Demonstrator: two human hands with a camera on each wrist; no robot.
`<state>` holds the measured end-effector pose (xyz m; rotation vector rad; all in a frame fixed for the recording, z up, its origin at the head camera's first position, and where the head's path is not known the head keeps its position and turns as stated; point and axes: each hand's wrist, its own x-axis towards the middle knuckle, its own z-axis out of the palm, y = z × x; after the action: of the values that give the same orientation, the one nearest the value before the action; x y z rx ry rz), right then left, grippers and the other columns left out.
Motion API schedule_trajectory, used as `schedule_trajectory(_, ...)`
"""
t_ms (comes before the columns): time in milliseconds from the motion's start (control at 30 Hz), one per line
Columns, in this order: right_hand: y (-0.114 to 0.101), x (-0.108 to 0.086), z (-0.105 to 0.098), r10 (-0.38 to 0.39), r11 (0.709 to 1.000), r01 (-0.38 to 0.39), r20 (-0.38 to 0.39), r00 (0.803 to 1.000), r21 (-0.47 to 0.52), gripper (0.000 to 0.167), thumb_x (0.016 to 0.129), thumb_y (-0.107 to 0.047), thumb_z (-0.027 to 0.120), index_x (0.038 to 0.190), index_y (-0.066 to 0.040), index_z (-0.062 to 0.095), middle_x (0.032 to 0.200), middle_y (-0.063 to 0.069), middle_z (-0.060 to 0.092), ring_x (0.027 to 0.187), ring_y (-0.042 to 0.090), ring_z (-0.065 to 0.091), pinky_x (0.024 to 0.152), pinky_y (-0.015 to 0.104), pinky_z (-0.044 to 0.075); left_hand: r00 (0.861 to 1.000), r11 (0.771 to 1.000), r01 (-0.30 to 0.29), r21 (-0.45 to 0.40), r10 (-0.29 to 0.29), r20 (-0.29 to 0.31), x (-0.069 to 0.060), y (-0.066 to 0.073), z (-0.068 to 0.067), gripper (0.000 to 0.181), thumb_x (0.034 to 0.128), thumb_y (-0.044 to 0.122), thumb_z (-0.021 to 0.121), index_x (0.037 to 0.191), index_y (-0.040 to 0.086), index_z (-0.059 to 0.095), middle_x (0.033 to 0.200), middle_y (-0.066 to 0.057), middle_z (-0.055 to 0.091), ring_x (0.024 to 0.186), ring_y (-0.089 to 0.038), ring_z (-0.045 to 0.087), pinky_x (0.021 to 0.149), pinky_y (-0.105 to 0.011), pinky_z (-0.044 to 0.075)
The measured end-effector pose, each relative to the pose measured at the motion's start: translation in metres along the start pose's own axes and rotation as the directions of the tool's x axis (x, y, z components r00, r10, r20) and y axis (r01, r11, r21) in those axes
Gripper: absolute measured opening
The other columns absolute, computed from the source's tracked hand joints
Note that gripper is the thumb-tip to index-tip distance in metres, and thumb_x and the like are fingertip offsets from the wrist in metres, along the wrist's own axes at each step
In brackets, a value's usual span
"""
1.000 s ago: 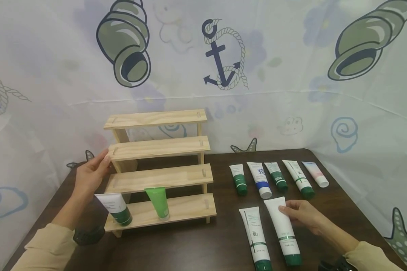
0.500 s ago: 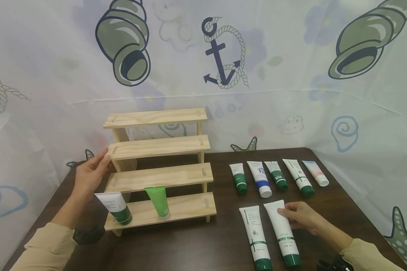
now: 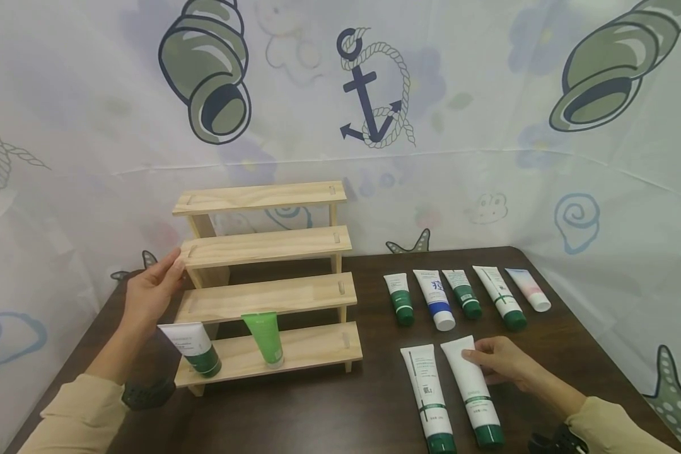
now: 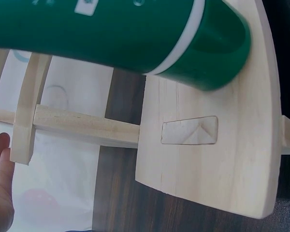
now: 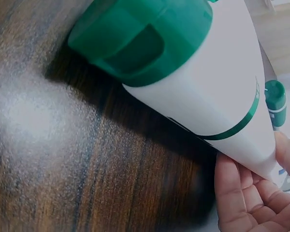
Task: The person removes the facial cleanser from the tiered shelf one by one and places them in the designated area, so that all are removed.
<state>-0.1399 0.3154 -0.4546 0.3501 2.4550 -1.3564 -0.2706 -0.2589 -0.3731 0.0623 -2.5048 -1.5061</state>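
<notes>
My left hand (image 3: pixel 152 293) holds the left end of the third step of a four-step wooden display rack (image 3: pixel 272 244); the left wrist view catches only part of the hand (image 4: pixel 0 181). A white tube with a green cap (image 3: pixel 472 391) lies at the right front, its flat tail pinched between the thumb and fingers of my right hand (image 3: pixel 505 360). Up close, its green cap (image 5: pixel 140 41) is low over the dark table. Beside it lies a similar white tube (image 3: pixel 428 397). On the lowest step stand a white-and-green tube (image 3: pixel 194 348) and a bright green tube (image 3: pixel 265 338).
Several tubes lie in a row at the back right, among them a blue-capped one (image 3: pixel 434 299) and a pink-and-blue one (image 3: pixel 528 290). A patterned cloth (image 3: pixel 459 189) hangs behind the dark wooden table (image 3: pixel 295 416).
The tail of the tube in my right hand has come down slightly and shifted a little left, the hand moving with it. My left hand stays on the rack.
</notes>
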Motion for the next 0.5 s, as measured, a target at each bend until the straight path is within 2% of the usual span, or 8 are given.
schedule_trajectory(200,-0.0019,-0.001,-0.0002,-0.001,1.0,0.001,0.008,1.0,-0.007,0.041,0.088,-0.03,0.065,0.106,0.006,0.058,0.085,0.007,0.061,0.073,0.017,0.059,0.066,0.038,0.058,1.0,1.0,0.008,0.0,-0.008,0.0,0.0005,0.0,0.0005,0.06,0.0952,0.044,0.046,0.144,0.012,0.036,0.144,-0.02,0.038,0.123,-0.02,0.052,0.087,-0.015,0.046)
schedule_trajectory(300,-0.0014,-0.0008,-0.0007,0.015,1.0,-0.015,0.003,1.0,0.0,0.044,0.086,-0.031,0.067,0.107,0.006,0.056,0.085,0.008,0.06,0.072,0.017,0.059,0.065,0.036,0.058,1.0,1.0,0.018,-0.002,-0.018,0.003,0.0008,0.0,0.0006,0.06,0.095,0.045,0.046,0.144,0.013,0.036,0.145,-0.019,0.038,0.124,-0.021,0.052,0.088,-0.016,0.046)
schedule_trajectory(500,0.0001,-0.0007,-0.0035,0.0,1.0,0.001,0.028,1.0,-0.012,0.05,0.088,-0.031,0.065,0.112,0.01,0.051,0.089,0.01,0.059,0.073,0.017,0.059,0.065,0.036,0.059,1.0,1.0,0.019,-0.015,-0.019,0.016,0.0004,-0.0004,0.0003,0.06,0.0951,0.045,0.046,0.145,0.013,0.035,0.146,-0.018,0.036,0.126,-0.023,0.049,0.089,-0.016,0.045)
